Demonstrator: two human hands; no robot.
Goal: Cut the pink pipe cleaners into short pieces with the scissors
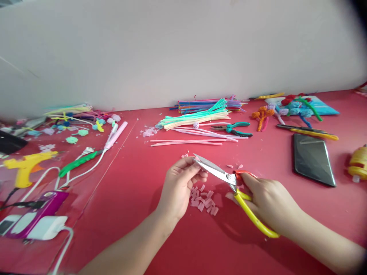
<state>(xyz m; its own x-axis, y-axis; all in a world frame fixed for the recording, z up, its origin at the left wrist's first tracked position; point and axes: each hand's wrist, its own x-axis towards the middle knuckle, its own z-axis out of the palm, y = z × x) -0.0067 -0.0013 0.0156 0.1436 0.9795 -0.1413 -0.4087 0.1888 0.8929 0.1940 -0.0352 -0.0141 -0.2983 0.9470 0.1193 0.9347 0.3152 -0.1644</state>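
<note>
Forearms (pixel 126 240) sat closest, scissors (pixel 228 177) front and centre.
Left hand (pixel 180 179) pinched a pink bit (pixel 197 158), likely steadying it at the blades (pixel 215 172); right hand (pixel 266 202) was curled round the handles (pixel 252 218).

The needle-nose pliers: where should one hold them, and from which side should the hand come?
I would grip the needle-nose pliers by both handles, coming from the right: the handles spread apart there, while the slim nose points left, close to pink pipe cleaners that could shift.

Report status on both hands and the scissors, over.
Right hand gripping scissors. Left hand at blade tips. Pink clippings on table between hands, not blocking scissors.
</note>
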